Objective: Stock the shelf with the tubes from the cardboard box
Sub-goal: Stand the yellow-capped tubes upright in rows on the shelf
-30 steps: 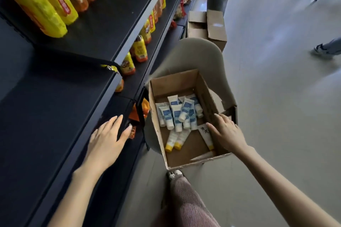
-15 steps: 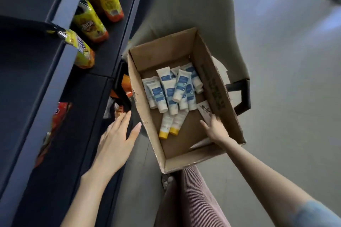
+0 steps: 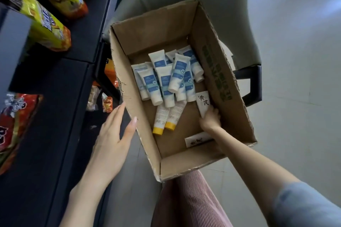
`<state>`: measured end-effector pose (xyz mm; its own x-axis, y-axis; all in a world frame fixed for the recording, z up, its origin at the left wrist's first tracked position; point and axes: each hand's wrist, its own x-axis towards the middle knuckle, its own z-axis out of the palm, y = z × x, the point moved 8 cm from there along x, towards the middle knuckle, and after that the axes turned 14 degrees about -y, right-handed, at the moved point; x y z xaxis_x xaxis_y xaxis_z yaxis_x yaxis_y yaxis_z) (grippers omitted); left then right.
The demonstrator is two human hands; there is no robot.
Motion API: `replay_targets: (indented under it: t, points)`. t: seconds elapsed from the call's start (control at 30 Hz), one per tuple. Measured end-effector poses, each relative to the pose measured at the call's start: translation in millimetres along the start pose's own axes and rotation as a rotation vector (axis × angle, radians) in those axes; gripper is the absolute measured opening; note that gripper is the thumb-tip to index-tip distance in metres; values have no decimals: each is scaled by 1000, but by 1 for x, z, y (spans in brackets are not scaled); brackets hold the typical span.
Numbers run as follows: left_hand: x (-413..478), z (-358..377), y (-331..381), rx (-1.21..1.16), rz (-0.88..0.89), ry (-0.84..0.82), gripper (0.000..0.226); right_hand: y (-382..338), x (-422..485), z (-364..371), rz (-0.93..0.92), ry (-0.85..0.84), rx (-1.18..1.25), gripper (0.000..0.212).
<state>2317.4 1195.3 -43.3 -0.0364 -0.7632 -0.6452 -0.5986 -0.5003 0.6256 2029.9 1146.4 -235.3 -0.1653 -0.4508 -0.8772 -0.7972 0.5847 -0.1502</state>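
An open cardboard box [image 3: 132, 108] rests on a grey chair. Inside lie several white tubes with blue labels [image 3: 167, 77], two white tubes with yellow caps [image 3: 167, 116], and a white tube with black characters [image 3: 203, 102] against the right wall. My right hand [image 3: 210, 120] is down inside the box and grips the lower end of that tube with black characters. A second such tube [image 3: 197, 139] lies under my wrist. My left hand [image 3: 112, 138] hovers open, fingers straight, just outside the box's left wall, over the dark shelf [image 3: 55, 97].
Yellow snack bags [image 3: 46, 22] lie on the shelf at upper left, a red bag [image 3: 13, 121] at far left, small packets [image 3: 103, 97] lower down. The grey chair [image 3: 239, 14] has a black armrest [image 3: 254, 86] to the right. My striped trouser leg [image 3: 188, 201] is below the box.
The view has dropped and closed in on the box. My right hand went from the box's right rim down inside and took hold of the tube with black characters. My left hand stayed open.
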Motion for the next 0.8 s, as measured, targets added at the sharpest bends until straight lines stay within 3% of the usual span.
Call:
replay_targets:
  t: [0.23,0.37,0.57,0.67,0.8]
  points:
    - [-4,0,-8,-71,-1,-5,64,7,13,11,77,-11,198,74]
    - [-7,2,-16,-96,-19,-8,61,8,14,10,55,-24,316,64]
    - [-9,4,-18,-138,-8,4,59,-2,-16,30,60,-293,934,48]
    - [-8,1,-9,-148,31,43,58,-16,-40,29,-38,-405,1023,45]
    - [-7,-3,6,-173,85,74,50,-51,-91,21,-341,-478,967,36]
